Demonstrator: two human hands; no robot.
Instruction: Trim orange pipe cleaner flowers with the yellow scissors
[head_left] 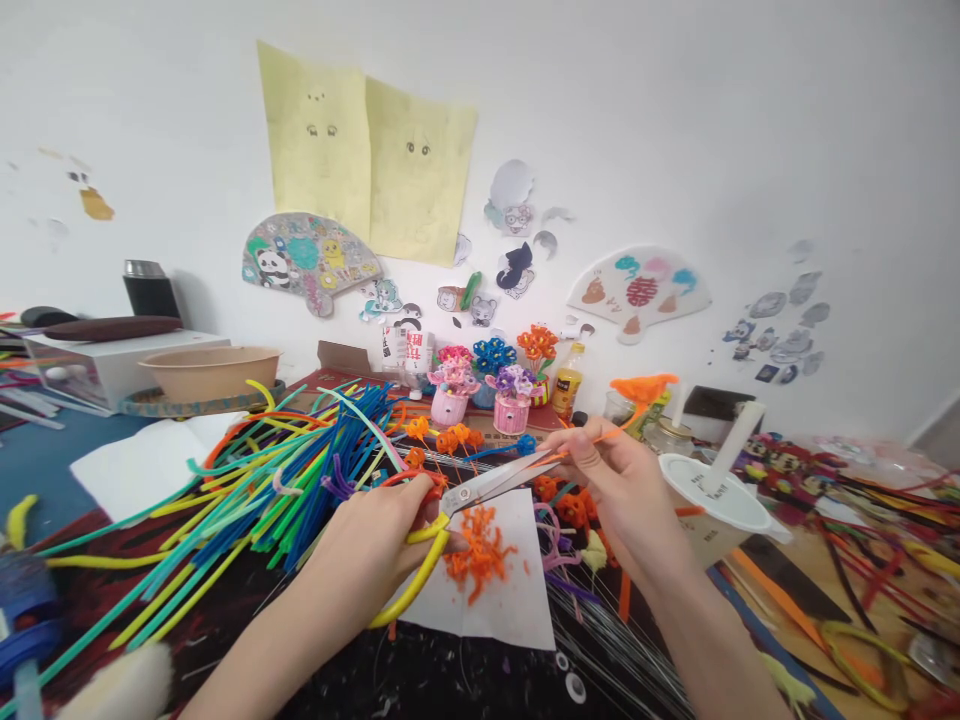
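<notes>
My left hand (pixel 379 530) is closed on scissors (pixel 420 575) with yellow handles, and their metal blades reach to the right. A red-orange strand lies along the top of the left fingers. My right hand (pixel 619 490) pinches a thin orange pipe cleaner (pixel 609 436) close to the blade tips. The two blades look slightly apart there; whether they touch the pipe cleaner I cannot tell. Below the scissors, orange fuzz clippings (pixel 480 560) are heaped on a white sheet of paper (pixel 529 610).
Left of my hands lies a large bundle of coloured pipe cleaners (pixel 315 480). Small pots with fuzzy flowers (pixel 512 400) stand by the wall. A white lid with an upright post (pixel 712 490) is beside my right forearm. A tan bowl (pixel 210 370) stands back left.
</notes>
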